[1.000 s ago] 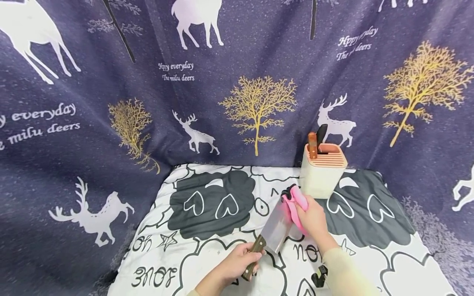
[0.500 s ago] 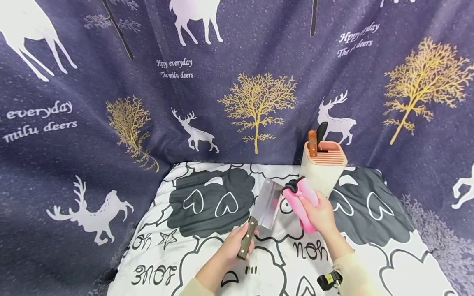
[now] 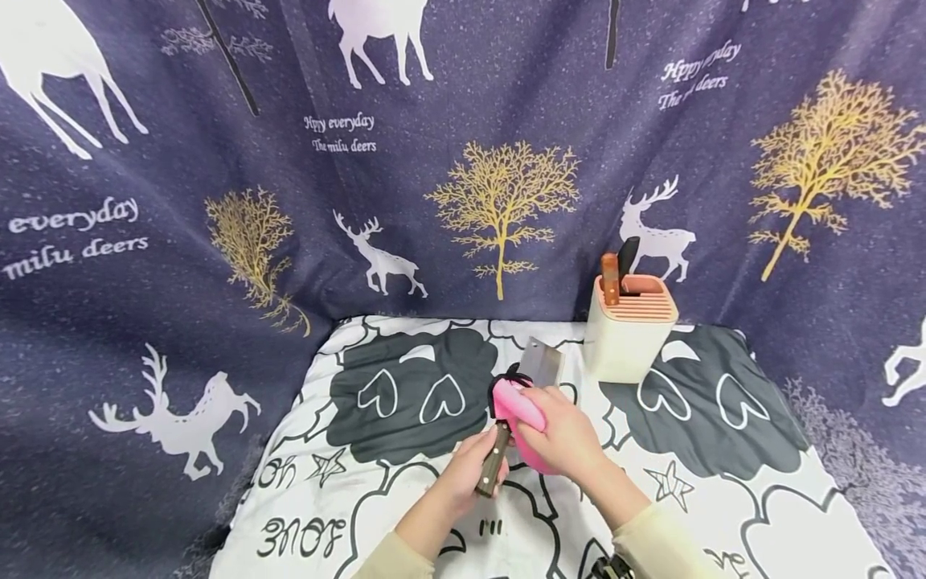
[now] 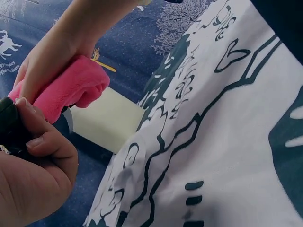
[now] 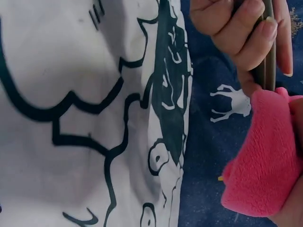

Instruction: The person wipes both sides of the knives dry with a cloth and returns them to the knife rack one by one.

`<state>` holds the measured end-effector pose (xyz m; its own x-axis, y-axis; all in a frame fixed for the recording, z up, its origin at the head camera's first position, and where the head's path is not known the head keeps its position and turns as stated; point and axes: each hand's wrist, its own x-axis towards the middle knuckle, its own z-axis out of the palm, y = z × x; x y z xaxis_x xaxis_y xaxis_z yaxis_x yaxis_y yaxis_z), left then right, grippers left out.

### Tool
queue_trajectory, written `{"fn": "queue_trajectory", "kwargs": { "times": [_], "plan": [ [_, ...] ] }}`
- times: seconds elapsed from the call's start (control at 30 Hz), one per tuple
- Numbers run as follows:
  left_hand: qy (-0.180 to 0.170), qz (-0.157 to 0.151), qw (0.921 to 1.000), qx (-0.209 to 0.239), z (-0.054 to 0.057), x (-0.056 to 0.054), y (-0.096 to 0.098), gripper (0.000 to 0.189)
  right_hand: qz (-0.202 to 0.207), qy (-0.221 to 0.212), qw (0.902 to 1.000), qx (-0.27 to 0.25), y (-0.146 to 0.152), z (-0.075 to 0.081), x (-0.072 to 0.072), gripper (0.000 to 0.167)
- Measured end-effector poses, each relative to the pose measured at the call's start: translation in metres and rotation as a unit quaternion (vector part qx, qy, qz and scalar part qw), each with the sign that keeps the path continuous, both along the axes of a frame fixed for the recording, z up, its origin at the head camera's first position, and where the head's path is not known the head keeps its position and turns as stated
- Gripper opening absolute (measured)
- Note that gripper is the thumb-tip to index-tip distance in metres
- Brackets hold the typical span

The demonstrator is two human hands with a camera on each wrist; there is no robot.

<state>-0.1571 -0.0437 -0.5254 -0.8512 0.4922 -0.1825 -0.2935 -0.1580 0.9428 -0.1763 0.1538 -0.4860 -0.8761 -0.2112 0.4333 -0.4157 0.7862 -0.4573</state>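
Note:
My left hand (image 3: 466, 474) grips the dark wooden handle of a cleaver (image 3: 544, 362), whose broad blade points away from me. A pink cloth (image 3: 517, 406) with a black edge is held in my right hand (image 3: 567, 430). It covers the lower blade near the handle, so only the blade's far end shows. In the right wrist view the plush cloth (image 5: 262, 156) sits right against the handle (image 5: 266, 71), below the curled left fingers. From the left wrist, the cloth (image 4: 75, 87) is bunched under the right hand, and most of the blade is hidden.
A cream knife block (image 3: 624, 354) with a slotted pink top stands at the back right. A brown-handled knife (image 3: 611, 280) and a black handle (image 3: 629, 256) stick up from it. A patterned white cloth (image 3: 304, 507) covers the surface, and a dark deer-print curtain (image 3: 434, 201) hangs behind.
My right hand has brought the cloth left and nearer, from beside the blade's far end to its base by the handle. The left hand has shifted slightly up and left with the cleaver.

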Motion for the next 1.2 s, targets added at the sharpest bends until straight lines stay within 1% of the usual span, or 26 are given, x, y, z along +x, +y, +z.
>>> {"fn": "queue_trajectory", "kwargs": {
  "times": [0.1, 0.17, 0.27, 0.47, 0.6, 0.83, 1.0, 1.1, 1.2],
  "plan": [
    [0.001, 0.003, 1.0, -0.003, -0.002, -0.001, -0.001, 0.058, 0.003, -0.013, 0.9999, 0.005, -0.005, -0.001, -0.001, 0.038],
    [0.004, 0.001, 1.0, -0.005, -0.003, -0.001, -0.002, 0.057, 0.004, -0.014, 0.9998, 0.011, -0.006, -0.001, -0.004, 0.036],
    [0.011, -0.002, 0.9999, -0.006, -0.004, -0.001, -0.003, 0.056, 0.005, -0.013, 0.9998, 0.013, -0.006, -0.002, -0.01, 0.035],
    [0.028, -0.014, 0.9994, -0.011, -0.005, 0.001, -0.005, 0.058, -0.007, -0.011, 0.9996, 0.027, 0.0, -0.003, -0.022, 0.036],
    [0.037, -0.013, 0.9991, -0.014, -0.005, 0.003, -0.006, 0.055, -0.013, -0.016, 0.9991, 0.036, 0.004, -0.005, -0.028, 0.038],
    [0.028, -0.016, 0.9991, -0.027, -0.004, 0.006, -0.008, 0.052, -0.019, -0.015, 0.9992, 0.033, 0.013, -0.008, -0.043, 0.045],
    [0.03, -0.022, 0.9991, -0.022, -0.004, 0.007, -0.009, 0.055, -0.012, -0.017, 0.9996, 0.017, 0.022, -0.013, -0.058, 0.044],
    [0.028, -0.026, 0.9991, -0.02, -0.004, 0.009, -0.01, 0.056, -0.019, -0.025, 0.9995, 0.01, 0.028, -0.014, -0.065, 0.045],
    [0.019, -0.026, 0.9992, -0.023, -0.004, 0.011, -0.01, 0.057, -0.029, -0.037, 0.9988, 0.009, 0.034, -0.013, -0.071, 0.047]
  ]
}}
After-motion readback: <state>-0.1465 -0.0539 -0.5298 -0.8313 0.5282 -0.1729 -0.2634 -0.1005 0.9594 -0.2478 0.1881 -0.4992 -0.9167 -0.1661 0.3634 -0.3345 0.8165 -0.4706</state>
